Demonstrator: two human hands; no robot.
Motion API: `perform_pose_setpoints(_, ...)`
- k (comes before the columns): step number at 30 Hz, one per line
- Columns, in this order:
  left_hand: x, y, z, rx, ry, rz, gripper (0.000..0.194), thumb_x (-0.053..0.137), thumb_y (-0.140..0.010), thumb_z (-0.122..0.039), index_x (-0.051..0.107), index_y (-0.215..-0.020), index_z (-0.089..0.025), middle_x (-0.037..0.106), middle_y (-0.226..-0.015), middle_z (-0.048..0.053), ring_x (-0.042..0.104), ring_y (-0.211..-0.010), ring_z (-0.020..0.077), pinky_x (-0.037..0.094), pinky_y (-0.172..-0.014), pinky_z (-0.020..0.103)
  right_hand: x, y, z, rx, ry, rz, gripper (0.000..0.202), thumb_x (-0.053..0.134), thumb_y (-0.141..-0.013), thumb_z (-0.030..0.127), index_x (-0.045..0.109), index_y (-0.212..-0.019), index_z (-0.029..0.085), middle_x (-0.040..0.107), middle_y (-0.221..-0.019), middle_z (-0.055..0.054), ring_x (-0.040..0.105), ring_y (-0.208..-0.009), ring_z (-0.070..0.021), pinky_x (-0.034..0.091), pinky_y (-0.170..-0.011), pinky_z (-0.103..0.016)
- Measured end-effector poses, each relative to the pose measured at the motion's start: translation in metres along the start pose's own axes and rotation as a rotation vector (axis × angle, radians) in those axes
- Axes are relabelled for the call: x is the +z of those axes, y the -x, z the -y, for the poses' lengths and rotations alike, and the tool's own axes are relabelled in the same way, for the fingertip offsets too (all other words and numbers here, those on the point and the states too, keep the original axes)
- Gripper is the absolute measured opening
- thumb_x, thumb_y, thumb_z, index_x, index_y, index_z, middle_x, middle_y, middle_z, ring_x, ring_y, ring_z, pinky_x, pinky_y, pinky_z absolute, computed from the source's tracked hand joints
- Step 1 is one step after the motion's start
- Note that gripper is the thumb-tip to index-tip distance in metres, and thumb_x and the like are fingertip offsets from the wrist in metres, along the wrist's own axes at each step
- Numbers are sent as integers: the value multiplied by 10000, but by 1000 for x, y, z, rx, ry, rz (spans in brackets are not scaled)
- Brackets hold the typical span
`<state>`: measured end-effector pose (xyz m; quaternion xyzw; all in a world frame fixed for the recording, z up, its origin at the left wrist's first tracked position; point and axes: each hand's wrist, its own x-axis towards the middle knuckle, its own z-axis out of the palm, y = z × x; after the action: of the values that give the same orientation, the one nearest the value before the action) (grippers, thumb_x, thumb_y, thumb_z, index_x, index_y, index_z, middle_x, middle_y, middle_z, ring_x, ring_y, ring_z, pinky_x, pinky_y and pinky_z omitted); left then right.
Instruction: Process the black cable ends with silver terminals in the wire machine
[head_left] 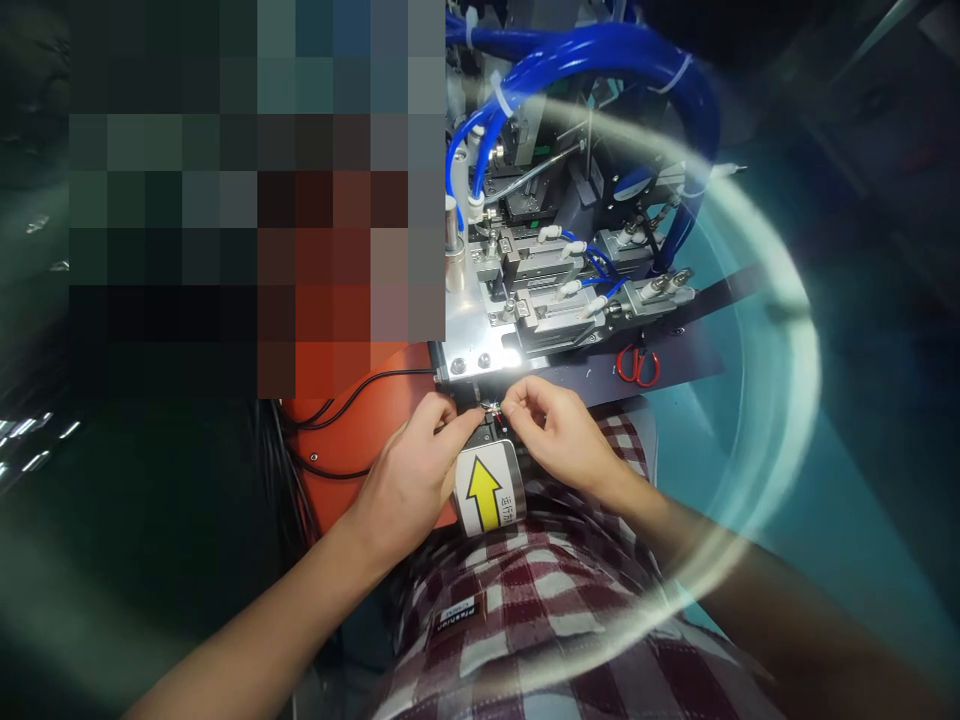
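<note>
My left hand (424, 455) is closed, its thumb and fingertips pressed at a small shiny piece (491, 408) at the front of the machine. From the other side my right hand (553, 425) pinches at the same spot, fingers curled. Bits of white and red show between the fingertips, too small to name. Just below the hands is a white label (487, 490) with a yellow arrow pointing away from me. Beyond them stands the machine's bright metal plate (480, 350) with bolts in it.
Metal pneumatic cylinders (562, 310) with thick blue hoses (600, 45) rise behind the plate. Red-handled scissors (637, 367) lie on a dark sheet (690, 370) at right. Black cables (352, 400) cross an orange surface (352, 440) at left. The upper left is pixelated.
</note>
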<state>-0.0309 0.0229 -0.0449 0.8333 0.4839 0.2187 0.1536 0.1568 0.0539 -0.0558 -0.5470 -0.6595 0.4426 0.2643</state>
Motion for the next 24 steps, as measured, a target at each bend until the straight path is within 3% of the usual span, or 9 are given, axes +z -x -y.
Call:
perform_pose_setpoints(2, 0, 0, 0, 0, -1, -3, 299, 429, -882, -60, 614, -1112, -107, 507, -869, 57, 552, -760, 150, 488, -638, 237, 0, -2, 2, 44, -14, -8, 151, 498, -850, 260, 538, -725, 185, 531, -632, 18, 472, -583, -121, 353, -553, -250)
perform_pose_setpoints(7, 0, -1, 0, 9, -9, 14, 304, 425, -882, -64, 610, -1118, -110, 506, -880, 61, 557, -770, 158, 497, -642, 246, 1, -8, -1, 249, -350, 179, 153, 512, -808, 270, 529, -689, 176, 501, -575, 31, 467, -512, -111, 374, -504, -239)
perform_pose_setpoints(10, -1, -1, 0, 15, -11, 16, 312, 415, -882, -67, 609, -1122, -115, 510, -888, 68, 559, -791, 169, 503, -656, 258, 1, -6, -3, 213, -298, 81, 149, 548, -811, 295, 554, -716, 180, 524, -600, 26, 484, -528, -115, 398, -518, -243)
perform_pose_setpoints(14, -1, -1, 1, 17, 4, 16, 311, 419, -880, -64, 618, -1110, -126, 518, -898, 71, 558, -786, 166, 505, -657, 255, -1, -3, -4, 227, -318, 83, 190, 559, -831, 345, 594, -768, 169, 593, -679, -2, 504, -506, -111, 406, -492, -245)
perform_pose_setpoints(17, -1, 0, 1, 16, 17, 15, 314, 426, -877, -62, 620, -1119, -113, 518, -898, 77, 563, -794, 171, 509, -665, 262, 1, -3, -4, 189, -272, -4, 209, 579, -826, 363, 639, -807, 163, 607, -685, -11, 495, -529, -116, 391, -492, -245)
perform_pose_setpoints(24, -1, -1, 2, 15, 18, 18, 311, 437, -883, -78, 616, -1137, -96, 517, -899, 82, 574, -779, 168, 519, -657, 265, 10, -6, -4, 207, -406, -78, 189, 655, -759, 344, 645, -747, 155, 575, -619, 4, 481, -547, -117, 385, -506, -245)
